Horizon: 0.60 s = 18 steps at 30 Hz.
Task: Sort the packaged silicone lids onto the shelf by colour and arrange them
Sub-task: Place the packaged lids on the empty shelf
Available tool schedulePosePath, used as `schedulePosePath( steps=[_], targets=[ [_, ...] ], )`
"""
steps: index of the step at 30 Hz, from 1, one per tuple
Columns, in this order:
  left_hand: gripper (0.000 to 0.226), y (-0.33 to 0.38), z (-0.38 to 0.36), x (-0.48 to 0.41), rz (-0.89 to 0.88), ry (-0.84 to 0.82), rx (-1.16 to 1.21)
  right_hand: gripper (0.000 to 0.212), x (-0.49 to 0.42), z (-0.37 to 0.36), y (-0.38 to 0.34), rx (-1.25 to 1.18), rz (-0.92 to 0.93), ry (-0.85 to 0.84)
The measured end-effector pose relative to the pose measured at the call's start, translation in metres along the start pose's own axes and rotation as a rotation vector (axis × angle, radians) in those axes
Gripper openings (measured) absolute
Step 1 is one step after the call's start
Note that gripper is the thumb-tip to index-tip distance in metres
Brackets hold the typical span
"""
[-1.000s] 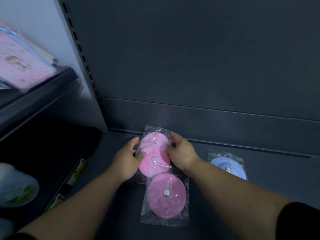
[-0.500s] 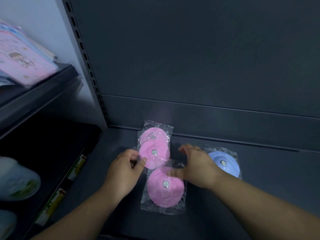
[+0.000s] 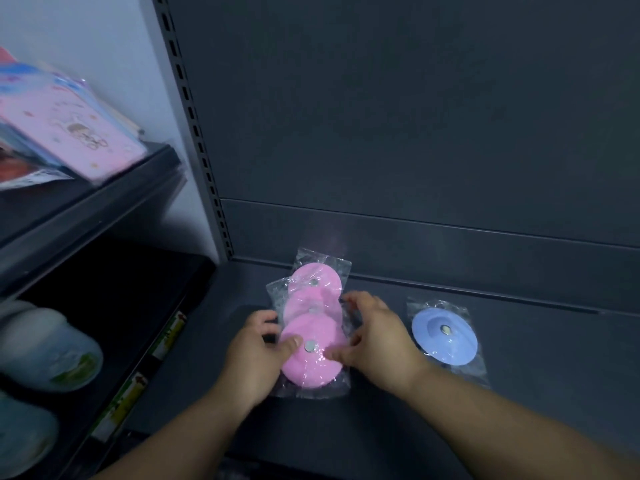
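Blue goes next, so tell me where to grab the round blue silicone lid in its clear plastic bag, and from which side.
Likely best: pinch the clear plastic bag at its front right corner, from the front right. The round blue silicone lid lies flat on the dark shelf, leaving little rim to hook, but film juts past the disc. The right hand is nearest.

Hands (image 3: 252, 355) (image 3: 377, 344) on front pink lid (image 3: 311, 372)
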<state>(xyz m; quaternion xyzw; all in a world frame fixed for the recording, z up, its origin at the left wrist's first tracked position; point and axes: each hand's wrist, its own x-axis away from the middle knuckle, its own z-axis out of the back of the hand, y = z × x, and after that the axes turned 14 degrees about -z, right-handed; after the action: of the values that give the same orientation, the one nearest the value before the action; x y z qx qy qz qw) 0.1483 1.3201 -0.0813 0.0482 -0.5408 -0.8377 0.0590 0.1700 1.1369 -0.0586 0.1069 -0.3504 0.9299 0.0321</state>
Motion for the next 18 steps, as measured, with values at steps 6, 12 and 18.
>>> schedulePosePath(
  steps=[6, 12, 18],
  targets=[
    [0.061, -0.001, -0.005, -0.011, 0.048, -0.027, 0.049, 0.082, -0.018, -0.002, -0.003, -0.064, -0.158, -0.120],
    [0.049, -0.005, 0.003, -0.025, -0.005, -0.028, 0.089, 0.069, -0.012, -0.021, 0.002, -0.227, -0.196, -0.082],
    [0.041, -0.003, 0.002, -0.032, -0.019, -0.064, -0.009, 0.062, -0.018, -0.023, 0.001, -0.160, -0.189, -0.043]
  ],
)
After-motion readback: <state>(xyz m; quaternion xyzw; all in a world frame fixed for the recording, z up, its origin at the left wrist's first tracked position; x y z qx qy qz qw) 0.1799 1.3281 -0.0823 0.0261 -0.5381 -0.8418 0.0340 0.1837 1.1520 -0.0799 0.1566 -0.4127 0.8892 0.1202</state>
